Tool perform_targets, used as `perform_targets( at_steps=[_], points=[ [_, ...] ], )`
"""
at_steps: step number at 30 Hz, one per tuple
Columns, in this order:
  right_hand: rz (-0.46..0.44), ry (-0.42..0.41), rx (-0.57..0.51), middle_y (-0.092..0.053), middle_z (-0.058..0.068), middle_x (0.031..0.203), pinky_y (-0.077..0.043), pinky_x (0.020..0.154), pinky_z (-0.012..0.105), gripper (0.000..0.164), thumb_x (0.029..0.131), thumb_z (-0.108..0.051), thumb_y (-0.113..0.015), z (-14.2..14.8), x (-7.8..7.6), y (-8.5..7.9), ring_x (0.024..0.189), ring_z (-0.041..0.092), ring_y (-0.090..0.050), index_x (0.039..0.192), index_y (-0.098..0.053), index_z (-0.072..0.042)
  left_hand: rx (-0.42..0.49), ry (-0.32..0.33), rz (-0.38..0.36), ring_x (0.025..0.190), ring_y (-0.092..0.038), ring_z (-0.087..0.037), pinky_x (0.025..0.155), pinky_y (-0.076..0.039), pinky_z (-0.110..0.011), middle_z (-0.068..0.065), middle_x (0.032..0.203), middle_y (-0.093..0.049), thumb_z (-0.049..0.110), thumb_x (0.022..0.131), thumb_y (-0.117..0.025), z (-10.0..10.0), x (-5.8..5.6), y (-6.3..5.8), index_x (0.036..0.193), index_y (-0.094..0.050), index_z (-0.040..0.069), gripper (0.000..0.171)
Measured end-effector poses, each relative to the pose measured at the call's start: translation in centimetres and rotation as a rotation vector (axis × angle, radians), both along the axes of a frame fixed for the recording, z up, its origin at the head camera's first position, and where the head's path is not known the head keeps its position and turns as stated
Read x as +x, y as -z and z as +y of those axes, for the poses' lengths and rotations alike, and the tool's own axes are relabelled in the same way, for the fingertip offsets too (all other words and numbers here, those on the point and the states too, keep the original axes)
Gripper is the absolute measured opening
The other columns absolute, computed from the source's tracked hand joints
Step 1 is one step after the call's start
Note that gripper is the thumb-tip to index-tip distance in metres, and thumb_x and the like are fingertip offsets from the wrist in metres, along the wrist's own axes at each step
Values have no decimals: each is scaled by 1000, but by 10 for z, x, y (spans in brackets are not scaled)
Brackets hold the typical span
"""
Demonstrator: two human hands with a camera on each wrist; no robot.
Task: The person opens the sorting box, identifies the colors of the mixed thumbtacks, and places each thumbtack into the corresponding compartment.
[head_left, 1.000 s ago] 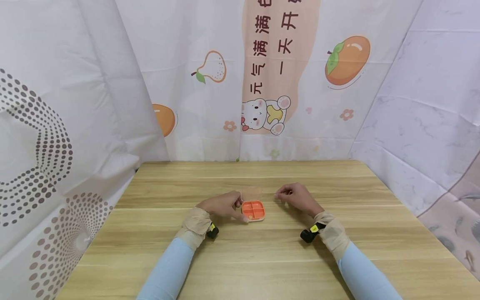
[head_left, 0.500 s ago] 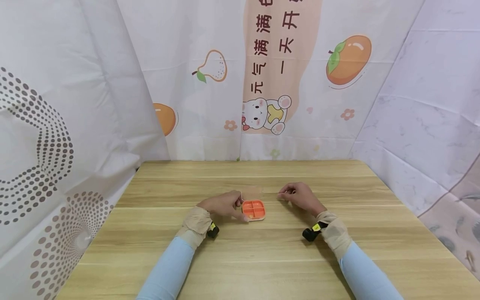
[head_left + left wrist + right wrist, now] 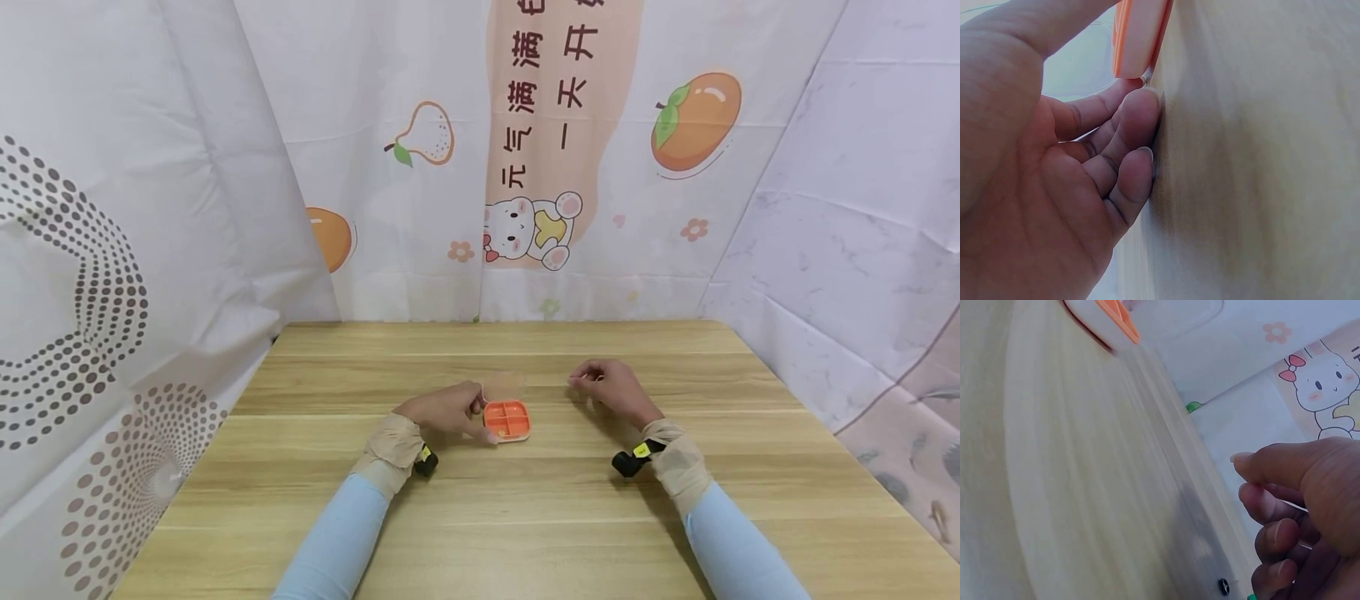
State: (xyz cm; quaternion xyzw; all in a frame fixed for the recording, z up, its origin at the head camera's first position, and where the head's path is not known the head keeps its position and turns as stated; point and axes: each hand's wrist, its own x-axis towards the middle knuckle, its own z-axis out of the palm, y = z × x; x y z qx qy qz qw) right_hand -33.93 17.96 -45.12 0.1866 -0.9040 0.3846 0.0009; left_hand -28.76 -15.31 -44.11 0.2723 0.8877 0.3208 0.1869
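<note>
An orange pill box (image 3: 507, 421) with a four-part inside lies on the table, its clear lid (image 3: 504, 386) tipped back behind it. Something small and yellow shows in its front left compartment. My left hand (image 3: 448, 409) holds the box from the left, thumb at the front corner and fingers by the hinge side. In the left wrist view the fingertips (image 3: 1140, 119) rest low against the tabletop, right below the box. Off to the right, my right hand (image 3: 611, 388) hovers with loosely bent fingers; in the right wrist view nothing shows between thumb and index finger.
In the right wrist view a small black round item (image 3: 1224, 587) lies on the table near the right fingers. The wooden table (image 3: 480, 517) ends at a printed curtain (image 3: 405, 208) behind. Wrist cameras (image 3: 628, 462) stick out below both wrists.
My right hand has drifted right and slightly back, farther from the pill box. The left hand and the box have stayed in place.
</note>
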Motion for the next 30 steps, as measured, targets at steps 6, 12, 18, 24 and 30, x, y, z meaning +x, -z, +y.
perform_targets(
  at_steps=[6, 12, 18, 24, 30],
  points=[
    [-16, 51, -20, -65, 7, 86, -47, 56, 33, 23, 96, -29, -64, 7, -2, 3, 65, 26, -58, 106, -71, -9, 1, 6, -2, 87, -47, -16, 72, -43, -25, -8, 104, -52, 46, 76, -81, 0, 0, 1, 112, -50, 9, 61],
    [-22, 90, -37, -66, 9, 91, -50, 60, 36, 23, 96, -27, -64, 13, -4, 3, 65, 26, -62, 107, -71, -8, 1, 15, -4, 88, -46, -16, 73, -43, -26, -9, 104, -51, 46, 77, -80, 0, 0, -1, 114, -49, 7, 61],
    [-12, 141, -17, -65, 9, 90, -46, 59, 36, 25, 96, -27, -64, 19, -6, 4, 67, 24, -57, 110, -70, -7, 17, 11, -12, 88, -46, -18, 73, -43, -27, -10, 104, -51, 44, 76, -81, 0, 0, -1, 113, -49, 7, 61],
    [-45, 158, -25, -64, 12, 87, -46, 58, 35, 29, 95, -27, -64, 24, -7, 8, 64, 23, -59, 116, -65, -6, 8, 2, -4, 90, -48, -18, 75, -44, -27, -7, 105, -52, 47, 76, -80, -1, -1, 1, 115, -50, 8, 63],
    [-63, 158, -18, -64, 13, 92, -47, 61, 34, 32, 96, -26, -64, 30, -7, 9, 69, 22, -61, 119, -62, -4, -4, 6, -4, 91, -48, -17, 76, -44, -27, -5, 105, -51, 49, 76, -79, -1, -2, 2, 116, -49, 9, 64]
  ],
)
